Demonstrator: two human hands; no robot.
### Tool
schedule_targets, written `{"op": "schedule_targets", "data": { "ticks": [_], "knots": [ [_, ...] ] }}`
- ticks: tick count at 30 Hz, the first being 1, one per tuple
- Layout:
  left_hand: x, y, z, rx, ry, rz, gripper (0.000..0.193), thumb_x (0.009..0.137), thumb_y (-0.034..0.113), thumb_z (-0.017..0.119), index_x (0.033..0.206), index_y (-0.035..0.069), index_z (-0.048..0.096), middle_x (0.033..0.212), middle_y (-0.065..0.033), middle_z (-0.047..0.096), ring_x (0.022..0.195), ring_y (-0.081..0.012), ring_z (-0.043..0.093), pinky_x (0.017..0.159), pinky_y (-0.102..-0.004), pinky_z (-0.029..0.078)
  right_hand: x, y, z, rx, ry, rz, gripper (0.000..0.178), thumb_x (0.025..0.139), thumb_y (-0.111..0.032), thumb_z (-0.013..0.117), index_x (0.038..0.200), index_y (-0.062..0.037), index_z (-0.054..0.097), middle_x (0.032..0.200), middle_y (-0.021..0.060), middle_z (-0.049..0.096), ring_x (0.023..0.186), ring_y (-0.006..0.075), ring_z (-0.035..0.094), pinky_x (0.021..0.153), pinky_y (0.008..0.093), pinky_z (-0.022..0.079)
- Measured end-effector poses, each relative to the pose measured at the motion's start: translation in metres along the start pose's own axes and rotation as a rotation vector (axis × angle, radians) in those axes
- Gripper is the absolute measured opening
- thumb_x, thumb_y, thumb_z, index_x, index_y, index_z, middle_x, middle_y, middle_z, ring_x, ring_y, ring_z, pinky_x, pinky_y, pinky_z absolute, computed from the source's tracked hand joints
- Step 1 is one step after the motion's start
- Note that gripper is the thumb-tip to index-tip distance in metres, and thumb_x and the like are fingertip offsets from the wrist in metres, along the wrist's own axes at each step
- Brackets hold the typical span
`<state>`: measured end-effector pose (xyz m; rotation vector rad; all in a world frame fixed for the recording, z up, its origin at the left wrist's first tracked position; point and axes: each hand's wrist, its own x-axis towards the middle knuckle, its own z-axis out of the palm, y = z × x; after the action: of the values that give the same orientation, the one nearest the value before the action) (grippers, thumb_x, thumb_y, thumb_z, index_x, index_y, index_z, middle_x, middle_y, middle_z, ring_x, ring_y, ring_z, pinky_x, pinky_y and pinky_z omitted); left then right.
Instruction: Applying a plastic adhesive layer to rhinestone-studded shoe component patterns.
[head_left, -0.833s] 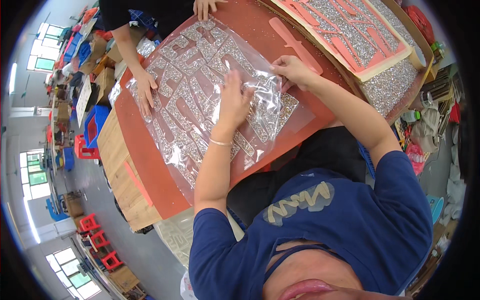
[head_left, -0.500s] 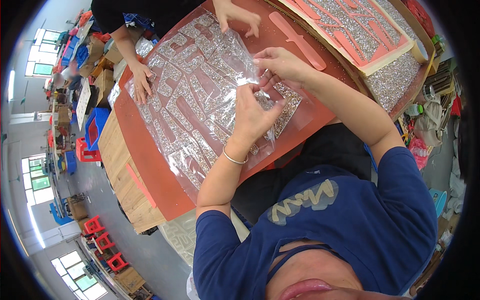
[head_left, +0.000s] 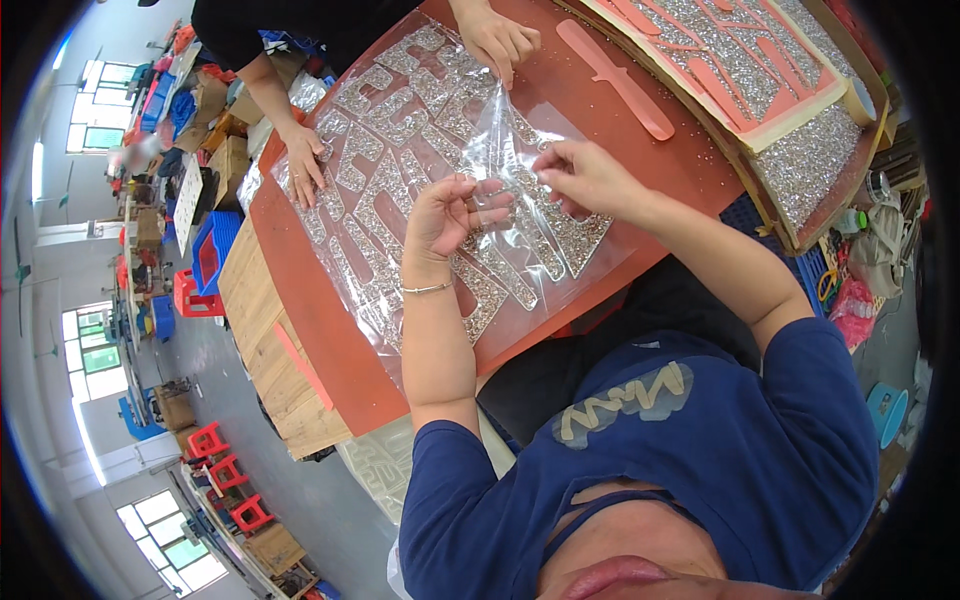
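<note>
A sheet of clear plastic film lies over glittering silver-and-gold stone shapes on a red-brown board. My left hand, with a bangle at the wrist, hovers over the film. Its fingers are half curled and apart, and I see nothing held in them. Just right of it, my right hand is closed in a pinch beside a raised fold of film; what lies between the fingertips is hidden. Across the board a co-worker's hand pinches the film up into a peak. That person's other hand presses flat on the film's left edge.
A flat pink strip lies right of the film. At the upper right stands a shallow tray of loose glitter stones, with a pink stencil and a tape roll. Wooden boards extend at the left.
The co-worker's right-side hand has taken hold of the film and raised it. My hands have drawn apart; my left moved left, my right slightly right and down.
</note>
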<state>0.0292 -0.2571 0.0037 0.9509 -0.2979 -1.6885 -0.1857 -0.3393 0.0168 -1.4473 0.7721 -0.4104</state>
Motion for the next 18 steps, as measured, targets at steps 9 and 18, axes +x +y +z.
{"op": "schedule_targets", "data": {
  "ticks": [9, 18],
  "knots": [
    [0.002, -0.006, 0.005, 0.039, -0.087, 0.205, 0.005, 0.075, -0.002, 0.052, 0.075, 0.002, 0.054, 0.094, -0.0164, 0.061, 0.093, -0.0286, 0.061, 0.079, -0.042, 0.053, 0.017, -0.005, 0.021, 0.008, -0.025, -0.094, 0.018, 0.084, -0.009, 0.055, 0.099, 0.0023, 0.054, 0.075, 0.0046, 0.057, 0.054, 0.0062, 0.052, 0.044, 0.0205, 0.042],
    [0.002, -0.008, 0.009, 0.068, -0.089, 0.256, 0.003, 0.077, -0.002, 0.055, 0.078, 0.001, 0.056, 0.095, -0.015, 0.061, 0.09, -0.0241, 0.061, 0.08, -0.0383, 0.052, 0.02, -0.004, 0.034, 0.04, -0.023, -0.08, 0.016, 0.082, -0.01, 0.057, 0.093, 0.0021, 0.056, 0.076, 0.0053, 0.059, 0.058, 0.0089, 0.054, 0.046, 0.0233, 0.044]
  ]
}}
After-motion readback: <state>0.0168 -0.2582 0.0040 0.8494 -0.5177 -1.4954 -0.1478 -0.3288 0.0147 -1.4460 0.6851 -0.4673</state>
